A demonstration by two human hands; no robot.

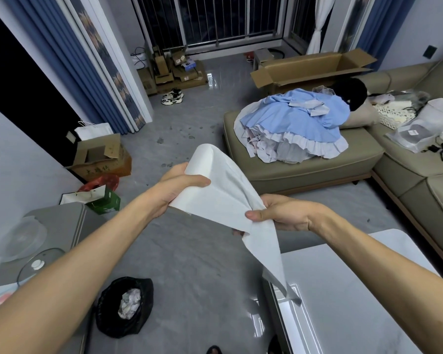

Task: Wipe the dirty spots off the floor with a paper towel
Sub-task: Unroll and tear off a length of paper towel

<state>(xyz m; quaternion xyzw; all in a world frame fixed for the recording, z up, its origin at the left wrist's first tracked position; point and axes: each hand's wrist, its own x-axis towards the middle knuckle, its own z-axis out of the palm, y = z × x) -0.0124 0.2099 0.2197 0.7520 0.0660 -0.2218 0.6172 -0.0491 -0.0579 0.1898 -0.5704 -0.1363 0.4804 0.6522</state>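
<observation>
I hold a white paper towel (223, 192) up in front of me with both hands, well above the grey tiled floor (189, 251). My left hand (175, 190) grips its upper left edge, thumb lying across the sheet. My right hand (281, 213) pinches the sheet lower down at the right, and a loose tail hangs from it toward the white table. Several dark dirty spots (187, 135) dot the floor further ahead, between the curtain and the sofa; more spots (167, 165) lie nearer.
A beige sofa (304, 169) with blue clothes stands at right. A white table (343, 302) is at lower right, a grey cabinet (62, 221) with glass lids at lower left. A black trash bag (125, 305) sits below. Cardboard boxes (100, 159) and bags line the left wall.
</observation>
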